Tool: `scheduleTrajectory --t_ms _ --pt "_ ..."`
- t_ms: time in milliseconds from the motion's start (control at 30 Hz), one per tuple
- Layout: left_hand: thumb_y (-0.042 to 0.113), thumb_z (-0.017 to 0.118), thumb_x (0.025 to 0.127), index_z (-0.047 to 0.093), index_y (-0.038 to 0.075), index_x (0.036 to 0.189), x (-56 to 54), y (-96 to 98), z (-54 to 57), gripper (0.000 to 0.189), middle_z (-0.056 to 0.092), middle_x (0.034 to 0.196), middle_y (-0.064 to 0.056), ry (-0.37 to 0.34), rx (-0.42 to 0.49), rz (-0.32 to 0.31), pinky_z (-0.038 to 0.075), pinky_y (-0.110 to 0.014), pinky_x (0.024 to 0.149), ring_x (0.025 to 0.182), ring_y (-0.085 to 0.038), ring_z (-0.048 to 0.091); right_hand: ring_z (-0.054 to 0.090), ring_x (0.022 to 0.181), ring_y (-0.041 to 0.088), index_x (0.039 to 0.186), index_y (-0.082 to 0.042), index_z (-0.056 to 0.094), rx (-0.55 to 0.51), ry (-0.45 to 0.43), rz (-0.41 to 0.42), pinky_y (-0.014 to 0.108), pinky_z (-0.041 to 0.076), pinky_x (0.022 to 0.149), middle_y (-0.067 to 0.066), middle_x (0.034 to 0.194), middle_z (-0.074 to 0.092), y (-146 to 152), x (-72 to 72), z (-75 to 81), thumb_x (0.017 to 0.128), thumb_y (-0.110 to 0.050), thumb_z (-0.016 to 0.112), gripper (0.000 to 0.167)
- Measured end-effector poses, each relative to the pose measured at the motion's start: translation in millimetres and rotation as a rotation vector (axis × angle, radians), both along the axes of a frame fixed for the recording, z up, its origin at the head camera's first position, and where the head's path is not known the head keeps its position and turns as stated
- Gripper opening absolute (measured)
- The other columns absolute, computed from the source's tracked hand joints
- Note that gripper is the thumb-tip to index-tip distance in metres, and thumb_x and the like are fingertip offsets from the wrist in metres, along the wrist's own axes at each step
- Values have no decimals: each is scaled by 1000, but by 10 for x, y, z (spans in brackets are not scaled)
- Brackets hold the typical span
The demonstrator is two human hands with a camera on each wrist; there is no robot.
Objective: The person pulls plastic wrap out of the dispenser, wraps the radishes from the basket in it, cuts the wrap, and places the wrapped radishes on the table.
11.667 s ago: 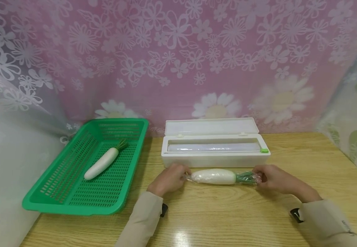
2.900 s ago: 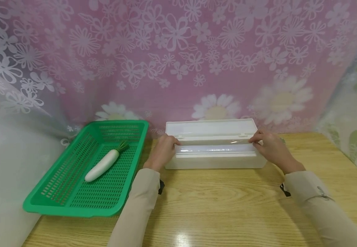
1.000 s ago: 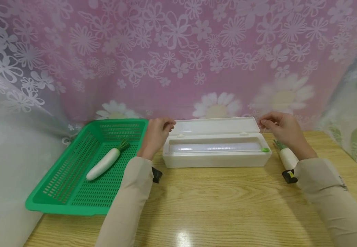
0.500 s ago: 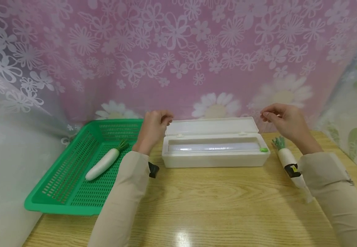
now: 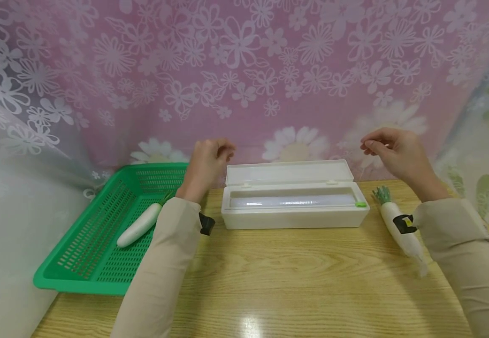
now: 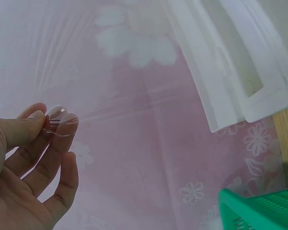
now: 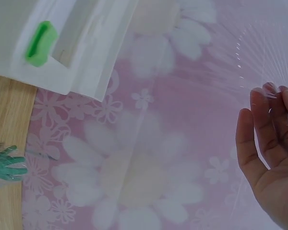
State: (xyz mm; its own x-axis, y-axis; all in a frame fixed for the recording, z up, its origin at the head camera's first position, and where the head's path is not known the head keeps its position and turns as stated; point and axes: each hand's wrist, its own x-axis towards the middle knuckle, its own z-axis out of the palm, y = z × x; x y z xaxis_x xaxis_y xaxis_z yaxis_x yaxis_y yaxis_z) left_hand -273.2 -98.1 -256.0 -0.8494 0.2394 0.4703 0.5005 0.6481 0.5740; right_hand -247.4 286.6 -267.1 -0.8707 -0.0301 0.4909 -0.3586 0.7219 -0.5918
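Observation:
A thin sheet of clear cling film point(image 6: 129, 108) is drawn up above the white cling film box point(image 5: 295, 219). My left hand point(image 5: 204, 164) pinches one corner of it between thumb and fingers. My right hand point(image 5: 401, 155) pinches the other side, where creases in the film fan out from the fingertips in the right wrist view. Both hands are raised above the box's upright lid point(image 5: 291, 172). Inside the box lies the roll point(image 5: 291, 201), and a green slider point(image 5: 360, 204) sits at the right end of its front edge. The film itself barely shows in the head view.
A green basket point(image 5: 96, 286) stands at the left with a bare white radish point(image 5: 139, 227) in it, partly behind my left sleeve. On the right of the wooden table point(image 5: 303, 277) lies a film-wrapped radish point(image 5: 390, 216) beside my right forearm. A flowered curtain point(image 5: 236, 70) hangs behind.
The wrapped radish went from in front of the box to its right. Both hands went to the box, took hold of the film's edge, and have since risen, drawing it upward.

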Motion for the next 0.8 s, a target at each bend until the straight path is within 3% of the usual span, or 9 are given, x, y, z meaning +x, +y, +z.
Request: scheduleTrajectory --t_ms 100,333,433,800 --pt "-2 62 100 75 -6 107 6 -2 47 16 74 99 -18 7 12 -5 58 -32 79 89 -25 72 57 73 -13 108 7 71 -1 14 -6 8 43 63 9 90 74 -4 -7 49 103 -5 57 19" --pt "1 63 100 76 -5 105 18 1 145 16 75 97 -17 38 23 -5 58 -32 78 86 -25 72 57 72 -14 108 7 71 -26 27 -19 7 44 64 -21 81 67 -4 -20 148 103 -7 57 20" --pt "1 62 100 76 -4 105 14 3 188 16 75 97 -17 50 20 1 58 -31 78 86 -24 72 59 71 -13 108 8 71 -41 43 -12 6 45 65 -27 80 64 -9 -26 203 103 -6 58 20" --pt "-4 57 101 75 -5 107 25 -21 388 19 74 99 -18 62 17 0 58 -32 79 88 -27 72 59 69 -13 108 10 70 -53 63 -27 6 45 63 -31 78 60 -44 -42 419 102 -4 58 20"
